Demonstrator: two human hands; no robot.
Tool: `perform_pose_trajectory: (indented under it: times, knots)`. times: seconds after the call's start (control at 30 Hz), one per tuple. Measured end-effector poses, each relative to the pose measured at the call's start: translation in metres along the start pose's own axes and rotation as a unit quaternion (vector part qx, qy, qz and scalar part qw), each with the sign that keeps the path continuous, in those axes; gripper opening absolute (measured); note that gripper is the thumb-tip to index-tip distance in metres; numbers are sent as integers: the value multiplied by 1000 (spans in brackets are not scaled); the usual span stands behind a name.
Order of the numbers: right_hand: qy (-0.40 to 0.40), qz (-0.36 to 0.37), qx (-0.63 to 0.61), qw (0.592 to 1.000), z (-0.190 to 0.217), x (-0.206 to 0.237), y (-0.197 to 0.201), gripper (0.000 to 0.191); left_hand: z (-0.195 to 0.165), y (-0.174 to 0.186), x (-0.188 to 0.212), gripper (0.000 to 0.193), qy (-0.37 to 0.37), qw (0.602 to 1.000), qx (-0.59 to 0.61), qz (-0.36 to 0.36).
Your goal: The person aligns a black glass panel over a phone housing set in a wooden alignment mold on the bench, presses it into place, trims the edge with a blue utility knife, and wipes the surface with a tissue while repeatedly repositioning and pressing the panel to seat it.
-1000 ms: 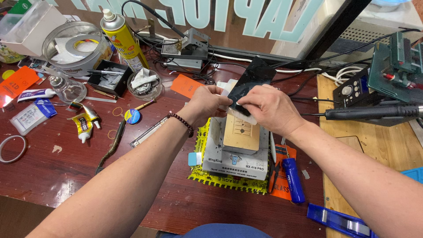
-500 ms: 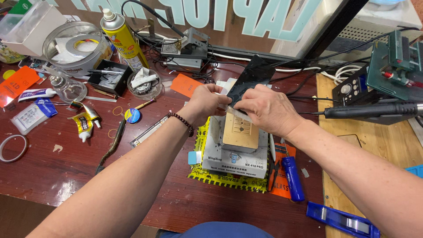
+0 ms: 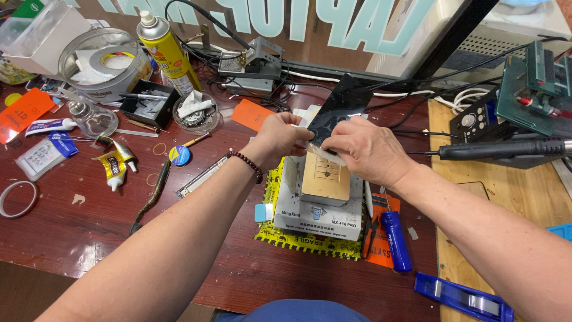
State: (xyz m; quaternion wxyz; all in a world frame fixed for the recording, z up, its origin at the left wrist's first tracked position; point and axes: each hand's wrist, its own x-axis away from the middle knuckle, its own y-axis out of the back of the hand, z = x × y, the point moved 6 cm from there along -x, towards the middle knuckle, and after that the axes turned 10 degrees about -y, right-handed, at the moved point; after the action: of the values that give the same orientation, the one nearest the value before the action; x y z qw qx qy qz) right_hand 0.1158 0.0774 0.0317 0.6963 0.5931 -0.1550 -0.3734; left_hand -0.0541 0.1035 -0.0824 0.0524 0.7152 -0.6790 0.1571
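Both my hands meet above a grey box-shaped heating station (image 3: 319, 206) that has a tan square plate (image 3: 325, 177) on top. My left hand (image 3: 279, 138) and my right hand (image 3: 364, 149) grip a black flat phone panel (image 3: 338, 108), tilted up and away from me, with a pale film or cloth at its lower edge. A dark bead bracelet (image 3: 247, 163) circles my left wrist. The station rests on a yellow printed mat (image 3: 298, 240).
A blue-handled screwdriver (image 3: 395, 240) and pliers (image 3: 370, 226) lie right of the station. A yellow spray can (image 3: 168, 52), glue tubes (image 3: 113, 169), tape roll (image 3: 16, 198), round tin (image 3: 101, 56) and cables crowd the red-brown table (image 3: 77, 238). A black hot-air handle (image 3: 500, 149) lies on the wooden board (image 3: 476, 250).
The hands and the black panel have stayed over the station with only slight shifts; the right hand has moved a little lower along the panel's edge.
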Motion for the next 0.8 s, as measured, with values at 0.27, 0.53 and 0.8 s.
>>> perform_pose_trajectory:
  times: [0.27, 0.53, 0.8]
  knots:
    - [-3, -53, -68, 996, -5, -3, -2, 16, -3, -2, 3, 27, 2, 1000, -4, 5]
    - [18, -41, -9, 999, 2, -7, -5, 16, -1, 0, 2, 31, -2, 1000, -10, 0]
    - [26, -31, -1, 999, 2, -2, -2, 14, 1, 0, 1, 32, -1, 1000, -2, 1]
